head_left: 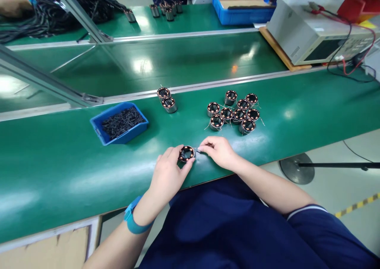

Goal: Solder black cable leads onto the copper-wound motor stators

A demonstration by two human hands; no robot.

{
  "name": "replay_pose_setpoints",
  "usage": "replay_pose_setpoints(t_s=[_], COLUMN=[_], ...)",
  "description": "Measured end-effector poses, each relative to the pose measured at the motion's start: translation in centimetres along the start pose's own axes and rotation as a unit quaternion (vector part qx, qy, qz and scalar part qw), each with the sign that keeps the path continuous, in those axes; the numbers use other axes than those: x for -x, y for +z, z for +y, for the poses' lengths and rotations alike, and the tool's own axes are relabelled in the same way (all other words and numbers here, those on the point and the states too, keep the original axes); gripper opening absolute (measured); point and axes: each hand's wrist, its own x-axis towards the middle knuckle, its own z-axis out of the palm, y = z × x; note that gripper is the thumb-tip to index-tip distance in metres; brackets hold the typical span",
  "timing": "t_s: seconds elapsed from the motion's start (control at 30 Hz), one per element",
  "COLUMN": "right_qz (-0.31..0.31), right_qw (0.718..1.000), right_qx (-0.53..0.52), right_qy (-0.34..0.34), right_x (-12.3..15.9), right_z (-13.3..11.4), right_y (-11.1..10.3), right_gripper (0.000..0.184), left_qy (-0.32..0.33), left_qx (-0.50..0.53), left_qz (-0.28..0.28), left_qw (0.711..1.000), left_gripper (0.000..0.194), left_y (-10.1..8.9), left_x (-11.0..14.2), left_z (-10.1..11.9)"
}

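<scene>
My left hand [170,168] grips a motor stator [187,153] by its sides, thumb at the near right and fingers at the left. The stator is a short ring with copper windings and a black core, held at the green bench top. Just right of it, my right hand [218,151] is closed in a pinch on a small piece of black sleeving [198,151], close to a thin wire end at the stator's rim. A blue bin [126,136] full of short black sleeving pieces [123,122] stands to the left.
Several wound stators [227,115] cluster right of centre; two more stators [169,105] stand by the metal rail. A bench instrument [323,35] with red and black leads sits at the right. Behind the rail are a blue tray [237,16], black cables [80,11] and another person's hand [13,5].
</scene>
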Motion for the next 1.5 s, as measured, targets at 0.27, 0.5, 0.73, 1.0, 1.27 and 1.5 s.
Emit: replay_pose_setpoints(t_s=[0.27, 0.5, 0.73, 1.0, 1.27, 1.5], right_qz=[-0.010, 0.015, 0.020, 0.015, 0.009, 0.015], right_qw=[0.984, 0.989, 0.989, 0.989, 0.998, 0.997], right_qx=[0.130, 0.072, 0.051, 0.043, 0.008, 0.016], right_qy=[-0.118, -0.131, -0.137, -0.141, -0.064, -0.069], right_x=[0.6, 0.5, 0.5, 0.1, -0.3, 0.3], right_z=[1.8, 1.2, 1.2, 0.7, 0.2, 0.7], right_y=[-0.8, 0.2, 0.8, 1.6, 1.5, 1.1], right_gripper=[0.016, 0.015, 0.014, 0.016, 0.012, 0.008], left_qy=[-0.019, -0.021, -0.016, -0.003, -0.008, -0.017], left_qx=[0.010, 0.016, 0.017, -0.003, -0.021, 0.001], left_qz=[-0.009, -0.012, -0.007, -0.003, 0.001, 0.000], left_qw=[1.000, 1.000, 1.000, 1.000, 1.000, 1.000], left_gripper=[0.038, 0.038, 0.038, 0.039, 0.044, 0.042], left_y=[-0.1, -0.1, 0.0, 0.0, 0.2, 0.1], left_x=[-0.1, -0.1, -0.1, 0.0, 0.1, 0.1], left_z=[0.1, 0.1, 0.1, 0.1, 0.1, 0.3])
